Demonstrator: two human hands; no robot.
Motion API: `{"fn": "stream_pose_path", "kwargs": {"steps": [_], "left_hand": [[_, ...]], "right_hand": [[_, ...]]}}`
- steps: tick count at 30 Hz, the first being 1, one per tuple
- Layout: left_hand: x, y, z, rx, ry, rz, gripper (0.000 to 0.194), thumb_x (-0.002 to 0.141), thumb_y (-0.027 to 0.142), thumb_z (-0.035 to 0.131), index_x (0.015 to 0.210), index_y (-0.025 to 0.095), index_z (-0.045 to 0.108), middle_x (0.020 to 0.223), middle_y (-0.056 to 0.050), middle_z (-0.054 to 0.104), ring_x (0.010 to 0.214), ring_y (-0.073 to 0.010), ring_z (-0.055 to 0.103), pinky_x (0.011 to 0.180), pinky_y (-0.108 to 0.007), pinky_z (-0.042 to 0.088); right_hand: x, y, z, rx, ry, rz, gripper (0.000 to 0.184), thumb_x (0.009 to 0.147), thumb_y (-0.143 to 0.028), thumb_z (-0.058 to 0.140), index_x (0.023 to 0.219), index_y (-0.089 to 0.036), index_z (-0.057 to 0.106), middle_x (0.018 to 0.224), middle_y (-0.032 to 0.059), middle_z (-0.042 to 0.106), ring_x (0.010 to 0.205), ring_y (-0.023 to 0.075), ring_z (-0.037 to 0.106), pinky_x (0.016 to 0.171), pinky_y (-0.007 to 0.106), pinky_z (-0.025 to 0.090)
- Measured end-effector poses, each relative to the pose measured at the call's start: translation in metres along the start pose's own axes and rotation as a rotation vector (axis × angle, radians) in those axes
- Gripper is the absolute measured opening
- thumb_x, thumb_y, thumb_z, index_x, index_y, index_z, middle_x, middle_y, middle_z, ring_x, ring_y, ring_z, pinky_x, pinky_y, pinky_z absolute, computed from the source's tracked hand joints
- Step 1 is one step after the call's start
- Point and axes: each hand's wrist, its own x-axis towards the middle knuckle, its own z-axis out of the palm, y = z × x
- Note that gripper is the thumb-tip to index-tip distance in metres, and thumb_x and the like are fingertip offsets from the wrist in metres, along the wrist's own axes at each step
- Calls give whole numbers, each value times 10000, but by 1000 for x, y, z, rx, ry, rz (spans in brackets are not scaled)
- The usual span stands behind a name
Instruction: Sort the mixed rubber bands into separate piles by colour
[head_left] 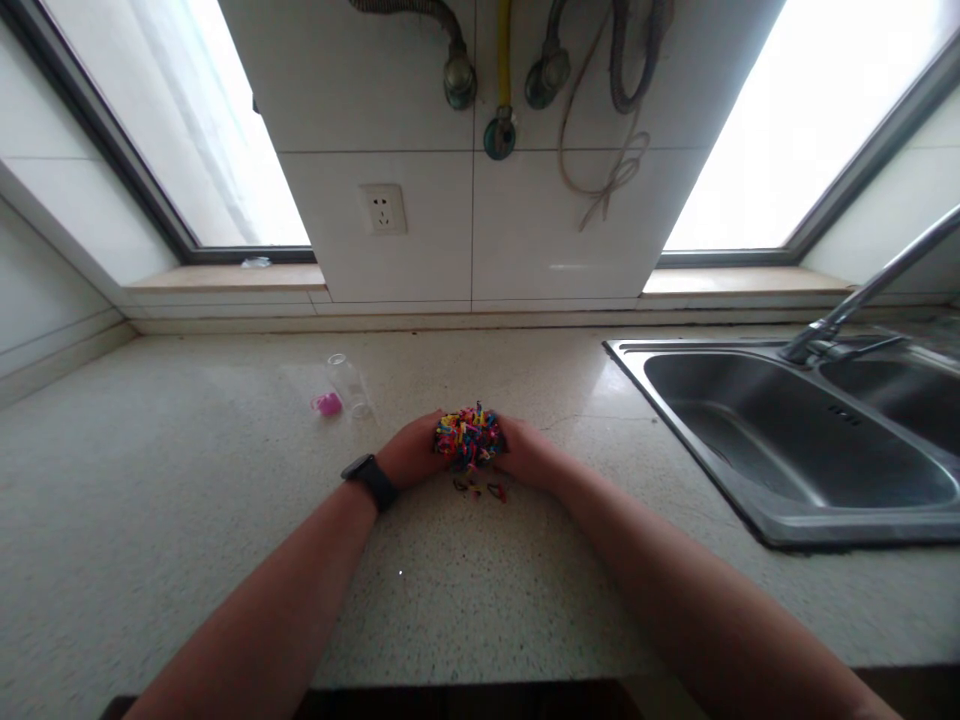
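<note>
A heap of small multicoloured rubber bands (468, 436) lies on the speckled countertop (187, 520), cupped between both my hands. My left hand (411, 452), with a black watch on its wrist, presses against the heap's left side with curled fingers. Against the right side my right hand (527, 455) does the same. A few loose bands (480, 489) lie just in front of the heap. To the left, a clear small jar (349, 385) lies on its side beside a pink lid (327, 404).
A steel double sink (795, 440) with a tap (862, 300) fills the right side. The tiled wall behind carries a socket (383, 209) and hanging hoses (525, 70). Windows with ledges flank the wall. The counter's front edge runs near the bottom.
</note>
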Motion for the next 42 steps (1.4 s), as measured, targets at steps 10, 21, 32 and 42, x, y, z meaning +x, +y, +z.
{"fn": "stream_pose_path", "kwargs": {"steps": [10,21,32,42], "left_hand": [[-2,-1,-3,-112,14,9,217,854,369,613,963,191,675,941,-45,668,869,-203,609,805,-318,502],[-4,-9,-4,-313,67,-63,319,761,364,727,967,152,606,899,-49,687,819,-194,625,760,-318,522],[-5,-9,-10,-187,24,35,510,770,388,731,1208,179,574,1146,-104,637,1031,-246,613,938,-412,485],[-12,-28,-16,261,-120,54,1349,477,699,801,1534,181,141,1564,-207,218,1434,-390,204,1166,-550,181]], "right_hand": [[1,9,3,56,33,27,287,733,-201,647,1013,-181,589,878,41,690,744,182,597,637,274,452],[1,12,4,170,95,7,334,806,-307,664,1110,-188,592,952,52,704,815,188,640,728,315,510],[0,10,-7,139,53,-129,520,817,-422,673,1269,-208,530,1200,111,638,1088,230,605,946,402,474],[-11,26,-22,-366,-190,-123,1273,569,-775,685,1538,-115,191,1568,204,245,1440,360,223,1178,515,117]]}}
